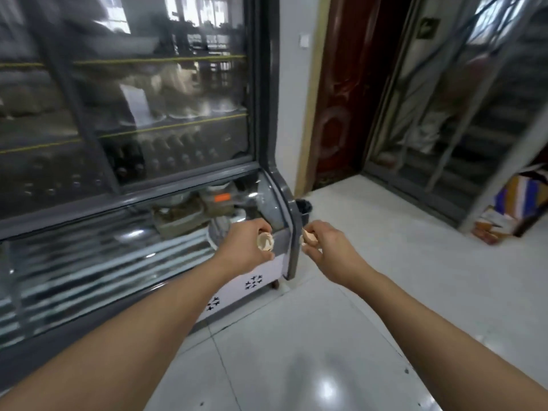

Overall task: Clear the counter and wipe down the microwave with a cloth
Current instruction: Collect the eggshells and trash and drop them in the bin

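Observation:
My left hand (247, 246) grips a pale, hollow eggshell half (264, 241), its open side facing me. My right hand (324, 247) pinches another pale eggshell piece (308, 237) between thumb and fingers. Both arms reach forward over the white tiled floor, in front of the right end of a glass display cabinet (124, 149). A small black bin (304, 209) stands on the floor just beyond my hands, beside the cabinet's corner. No microwave, counter or cloth is in view.
The grey-framed cabinet holds plates, bottles and food trays behind glass. A dark red door (344, 93) stands ahead, a metal-framed glass door (462, 120) to the right, and stacked boxes (516, 203) at the far right. Glossy floor tiles (326, 336) lie below.

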### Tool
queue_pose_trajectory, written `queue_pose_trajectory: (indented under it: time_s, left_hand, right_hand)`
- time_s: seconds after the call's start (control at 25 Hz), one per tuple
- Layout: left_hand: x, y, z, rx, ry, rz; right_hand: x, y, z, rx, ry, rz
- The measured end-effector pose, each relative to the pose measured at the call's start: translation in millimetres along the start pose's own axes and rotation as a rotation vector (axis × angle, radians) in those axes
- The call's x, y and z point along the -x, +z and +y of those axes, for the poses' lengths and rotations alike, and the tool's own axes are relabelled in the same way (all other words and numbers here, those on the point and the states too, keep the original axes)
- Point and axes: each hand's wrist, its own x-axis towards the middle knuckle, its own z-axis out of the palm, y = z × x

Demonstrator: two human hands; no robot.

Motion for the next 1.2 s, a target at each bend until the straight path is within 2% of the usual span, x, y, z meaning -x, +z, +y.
queue_pose_trajectory:
  time_s: [0.28,0.64,0.96,1.2]
  left_hand:
    - [-102.7,84.4,89.6,-0.002,0.168,-0.141]
    - [-293.6,158.4,174.0,0.012,0.277,-0.211]
    - [-423.4,224.3,242.5,-0.010,0.256,-0.174]
    - [-516.7,273.5,295.8,0.008,0.108,-0.058]
  right_hand:
    - [-15.1,-73.5,115.7,0.041,0.203,0.099]
    - [-117.3,-150.7,250.6,0.043,0.329,0.176]
    - [-202.7,-214.0,376.5,0.063,0.314,0.150]
    - [-290.2,-261.6,488.5,0.070,0.190,0.057]
